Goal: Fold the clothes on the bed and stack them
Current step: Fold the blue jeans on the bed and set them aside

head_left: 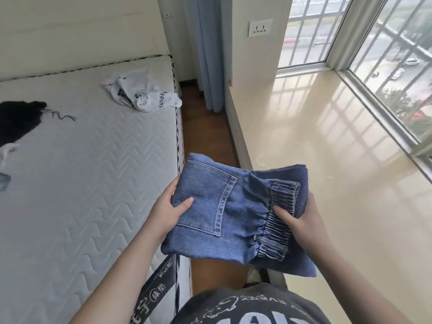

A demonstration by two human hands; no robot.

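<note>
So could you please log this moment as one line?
both hands hold folded jeans | left hand | right hand | above floor gap | white shirt unfolded

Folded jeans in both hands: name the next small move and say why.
Probably set the folded jeans down flat, likely on the mattress. The left hand and right hand grip their two sides in the air beside the bed, already folded, while a crumpled white shirt and a black garment lie unfolded.

The white garment on the bed shows "THE WORLD"; the mattress label bears "床垫"; the grey shirt's print reads "EVERY" upside down.
</note>
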